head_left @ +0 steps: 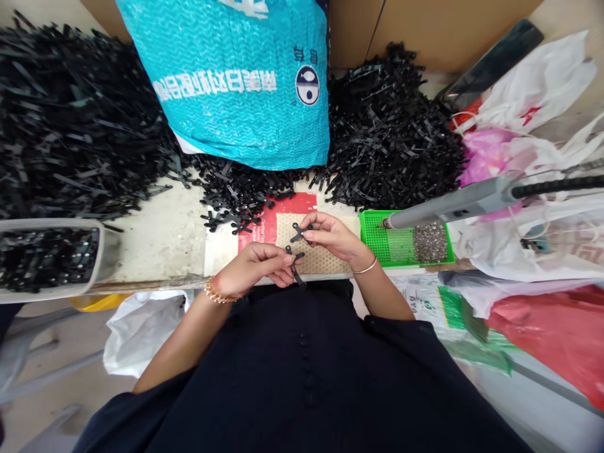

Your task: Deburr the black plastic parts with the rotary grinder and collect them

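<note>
Our left hand (pixel 264 265) pinches a black crosspiece (pixel 297 275), and our right hand (pixel 334 236) pinches a second crosspiece (pixel 296 234) just beyond it; the hands are close but apart. We'd do well to grip each lightly near its middle, leaving the ends visible, and to work over the textured mat (pixel 328 266). At our right sits a green basket (pixel 374 236); farther out on the worktop (pixel 174 236), a heap of black strips (pixel 396 135).

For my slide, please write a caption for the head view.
The left hand and right hand hold small black parts beside a green basket.
</note>
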The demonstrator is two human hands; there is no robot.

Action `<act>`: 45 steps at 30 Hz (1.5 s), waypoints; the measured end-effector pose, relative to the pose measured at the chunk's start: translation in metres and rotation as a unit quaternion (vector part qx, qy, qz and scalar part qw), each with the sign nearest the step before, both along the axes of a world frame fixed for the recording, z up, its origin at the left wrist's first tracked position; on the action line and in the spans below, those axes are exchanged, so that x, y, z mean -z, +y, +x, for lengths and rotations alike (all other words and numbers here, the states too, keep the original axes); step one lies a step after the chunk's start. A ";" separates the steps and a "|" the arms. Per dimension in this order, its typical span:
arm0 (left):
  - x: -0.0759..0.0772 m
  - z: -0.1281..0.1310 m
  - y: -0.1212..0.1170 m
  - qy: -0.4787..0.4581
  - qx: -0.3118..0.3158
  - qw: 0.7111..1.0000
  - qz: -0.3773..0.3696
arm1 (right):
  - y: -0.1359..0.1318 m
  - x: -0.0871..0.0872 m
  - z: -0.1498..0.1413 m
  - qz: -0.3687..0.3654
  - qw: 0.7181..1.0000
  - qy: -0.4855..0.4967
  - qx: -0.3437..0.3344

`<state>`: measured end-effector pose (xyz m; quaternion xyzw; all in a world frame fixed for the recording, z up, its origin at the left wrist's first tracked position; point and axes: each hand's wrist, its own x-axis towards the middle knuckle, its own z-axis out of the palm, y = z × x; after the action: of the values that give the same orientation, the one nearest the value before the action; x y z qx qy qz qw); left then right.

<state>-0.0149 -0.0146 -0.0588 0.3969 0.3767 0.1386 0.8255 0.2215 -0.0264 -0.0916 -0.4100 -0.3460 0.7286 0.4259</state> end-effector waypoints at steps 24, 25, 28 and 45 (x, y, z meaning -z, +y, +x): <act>0.011 0.002 0.006 0.034 0.015 0.999 -0.018 | -0.001 0.000 -0.004 0.008 0.999 0.016 -0.031; 0.011 0.002 0.007 0.036 0.013 0.999 -0.014 | -0.001 -0.001 -0.004 0.005 0.999 0.017 -0.031; 0.010 0.003 0.007 0.040 -0.007 0.999 0.005 | -0.001 -0.001 -0.007 -0.002 1.000 0.018 -0.020; 0.014 0.007 0.003 0.058 -0.046 0.995 0.066 | -0.005 0.016 -0.017 0.003 0.998 -0.013 0.061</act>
<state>-0.0081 -0.0116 -0.0730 0.4400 0.4313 0.1774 0.7674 0.2042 -0.0314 -0.1074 -0.4384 -0.3278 0.6950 0.4662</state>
